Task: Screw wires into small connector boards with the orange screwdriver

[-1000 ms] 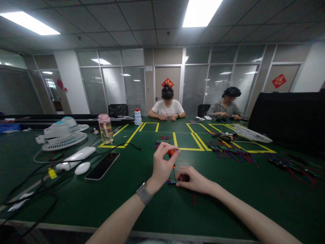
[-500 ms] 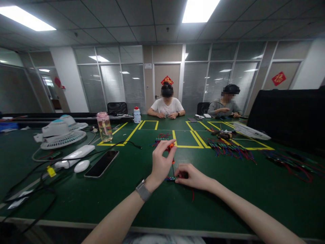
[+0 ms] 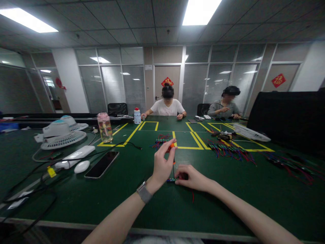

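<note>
My left hand (image 3: 162,166) is raised a little above the green table (image 3: 228,196), fingers pinched on the orange handle of a small screwdriver (image 3: 172,150) that points down. Its tip reaches a small green connector piece (image 3: 172,180) with red and blue wires lying on the table. My right hand (image 3: 191,177) rests on the table just right of it, fingers closed on that piece and pressing it down. A red wire (image 3: 193,196) trails from under my right hand toward me. A watch sits on my left wrist.
A black phone (image 3: 102,164), white mouse (image 3: 81,166), white bar-shaped device (image 3: 73,156), two fans (image 3: 61,134), a pink bottle (image 3: 105,127) and cables lie left. Wired-part piles (image 3: 230,150) lie ahead and right. Two people sit at the far side. A black chair back (image 3: 289,118) stands at right.
My left hand's fingers shifted slightly on the screwdriver handle. The person opposite spread their hands apart on the table. My right hand stayed put.
</note>
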